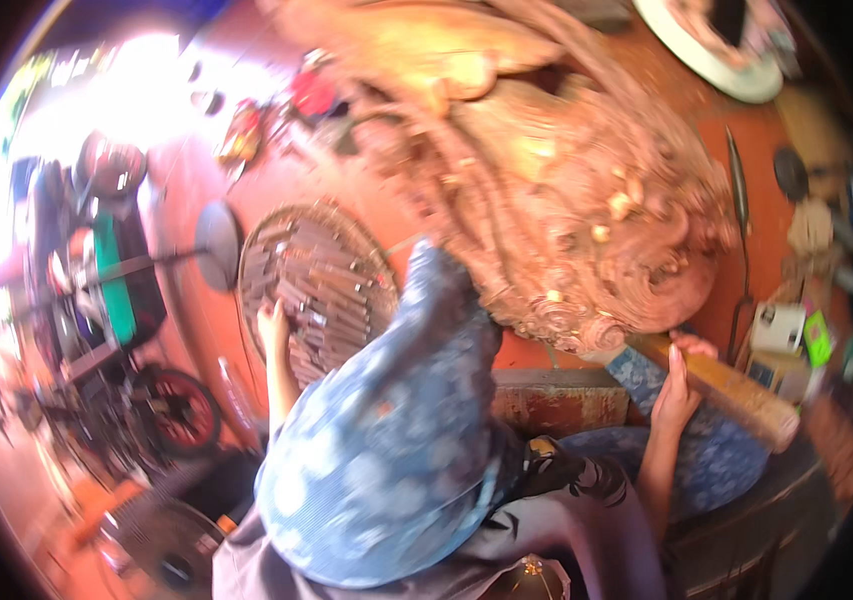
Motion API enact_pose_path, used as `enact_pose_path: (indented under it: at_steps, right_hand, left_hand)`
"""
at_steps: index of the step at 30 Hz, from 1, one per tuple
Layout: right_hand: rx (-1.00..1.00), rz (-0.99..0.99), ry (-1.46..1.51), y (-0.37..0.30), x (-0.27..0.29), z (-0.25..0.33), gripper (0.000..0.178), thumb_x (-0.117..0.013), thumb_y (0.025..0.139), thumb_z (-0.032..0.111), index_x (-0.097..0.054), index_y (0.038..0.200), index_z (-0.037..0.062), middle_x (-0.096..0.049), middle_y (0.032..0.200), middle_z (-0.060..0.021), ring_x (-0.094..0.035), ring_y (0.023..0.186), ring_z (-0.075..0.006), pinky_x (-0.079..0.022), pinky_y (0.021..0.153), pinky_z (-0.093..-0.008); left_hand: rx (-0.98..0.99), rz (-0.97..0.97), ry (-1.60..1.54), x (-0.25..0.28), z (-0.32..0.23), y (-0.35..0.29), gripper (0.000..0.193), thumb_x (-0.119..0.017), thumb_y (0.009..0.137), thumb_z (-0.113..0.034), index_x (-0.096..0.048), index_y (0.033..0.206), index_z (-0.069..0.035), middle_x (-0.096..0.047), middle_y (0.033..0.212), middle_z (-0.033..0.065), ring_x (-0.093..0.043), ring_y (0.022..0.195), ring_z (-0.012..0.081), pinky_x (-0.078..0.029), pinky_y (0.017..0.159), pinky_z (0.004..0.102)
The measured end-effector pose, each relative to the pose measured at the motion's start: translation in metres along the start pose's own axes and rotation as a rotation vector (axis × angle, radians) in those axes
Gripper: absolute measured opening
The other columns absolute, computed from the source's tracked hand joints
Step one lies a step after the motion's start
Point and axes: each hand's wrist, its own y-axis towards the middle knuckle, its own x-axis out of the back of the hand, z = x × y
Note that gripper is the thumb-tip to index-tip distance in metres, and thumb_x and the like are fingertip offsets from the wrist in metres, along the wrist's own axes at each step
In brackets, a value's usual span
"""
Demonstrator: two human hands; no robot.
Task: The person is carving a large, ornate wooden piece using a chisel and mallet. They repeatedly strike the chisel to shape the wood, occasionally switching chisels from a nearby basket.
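Note:
At the left side of a round woven tray [246, 262], my left hand [272, 326] reaches in among several carving chisels [331, 300] laid in rows. Its fingers are curled in, but blur hides what is between them. My right hand [681, 385] grips a thick wooden mallet [736, 400], its thumb lying along the wood and the wide end pointing to the lower right. Beyond my knees lies a large carved wooden piece [586, 190] with swirls and scrolls in relief, its near edge close to the mallet's narrow end.
A motorbike [111, 330] stands at the left, and a fan [171, 540] sits at the lower left. On the right are a long thin metal tool [739, 200], small boxes [778, 328] and a green packet [816, 338]. A pale round basin [756, 82] lies at the far right.

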Motion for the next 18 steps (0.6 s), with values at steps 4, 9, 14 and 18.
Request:
enact_pose_path:
  at_steps: [4,9,14,18]
  right_hand:
    - [0.016,0.024,-0.056,-0.008,0.021,-0.001,0.023,-0.058,0.089,-0.005,-0.047,0.106,0.0054,-0.052,0.108,-0.0107,-0.051,0.116,-0.028,-0.036,0.108,-0.0448]
    - [0.051,0.162,-0.07,-0.013,0.033,0.0,0.02,-0.058,0.089,-0.005,-0.047,0.102,0.0051,-0.053,0.106,-0.0098,-0.051,0.116,-0.0287,-0.034,0.11,-0.0474]
    - [0.041,0.185,-0.09,0.004,0.049,-0.001,0.015,-0.059,0.092,0.0,-0.048,0.1,0.0047,-0.054,0.107,-0.0107,-0.051,0.116,-0.0274,-0.037,0.106,-0.0431]
    - [0.053,0.239,-0.06,0.021,0.068,-0.02,0.014,-0.059,0.093,0.001,-0.047,0.1,0.0032,-0.054,0.107,-0.0113,-0.053,0.114,-0.0269,-0.037,0.106,-0.0427]
  left_hand:
    - [-0.064,-0.115,0.094,-0.039,0.015,-0.005,0.072,-0.075,0.08,-0.031,-0.046,0.134,0.007,-0.066,0.096,0.0144,-0.065,0.073,0.0183,-0.052,0.056,0.0297]
    - [0.043,-0.106,0.088,-0.049,0.015,-0.028,0.073,-0.075,0.076,-0.044,-0.053,0.126,0.005,-0.064,0.117,0.027,-0.062,0.112,0.0354,-0.049,0.095,0.0407]
    - [0.161,0.047,-0.082,-0.055,-0.03,-0.051,0.063,-0.077,0.076,-0.043,-0.06,0.116,0.003,-0.071,0.096,0.0188,-0.071,0.086,0.0259,-0.054,0.077,0.036]
    - [-0.058,-0.249,0.072,-0.06,-0.028,-0.024,0.059,-0.074,0.078,-0.045,-0.064,0.112,0.002,-0.071,0.1,0.021,-0.069,0.095,0.0305,-0.052,0.085,0.0399]
